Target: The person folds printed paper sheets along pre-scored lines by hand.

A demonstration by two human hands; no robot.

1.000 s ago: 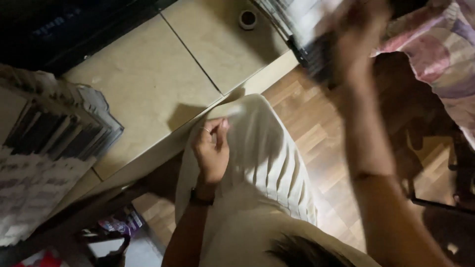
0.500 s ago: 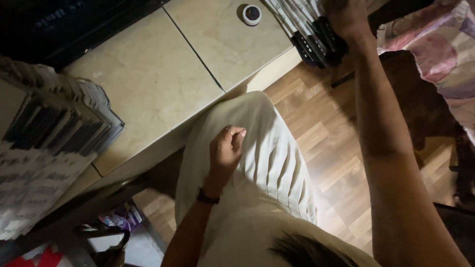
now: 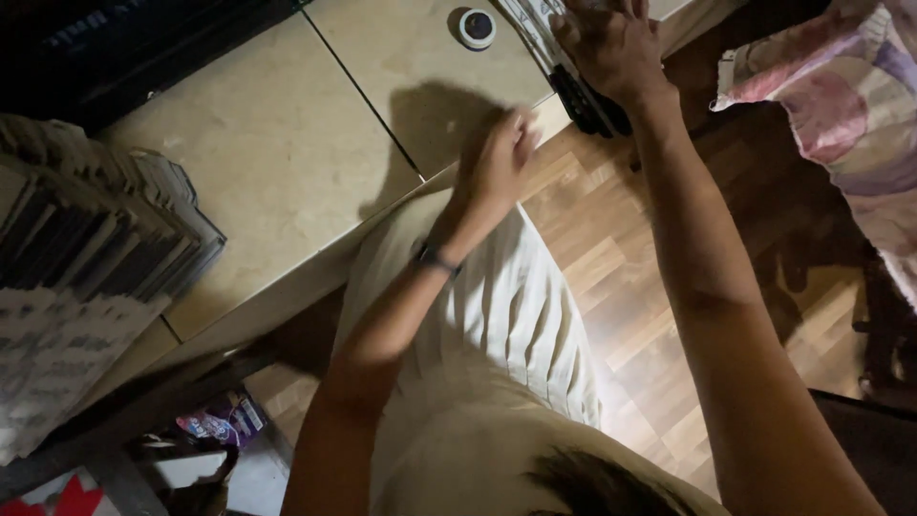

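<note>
Right hand (image 3: 611, 43) lies flat, fingers spread, pressing the dark flat stack (image 3: 583, 91) that overhangs the tabletop (image 3: 277, 153) edge; whether it grips, can't tell. Left hand (image 3: 497, 167), blurred and loosely curled, holds nothing. Risk: stack slips off to the wood floor (image 3: 611, 277). Small round tin (image 3: 476, 27) sits close by; your left arm crowds the edge.

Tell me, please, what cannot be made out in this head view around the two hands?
- Right hand: it lies on a dark stack at the counter's edge; the top edge cuts off the stack and fingertips, so the grip is unclear.
- Left hand: motion blur hides its fingers.
- Small round tin: too small to read.
- Paper pile: cut off by the left edge.
</note>
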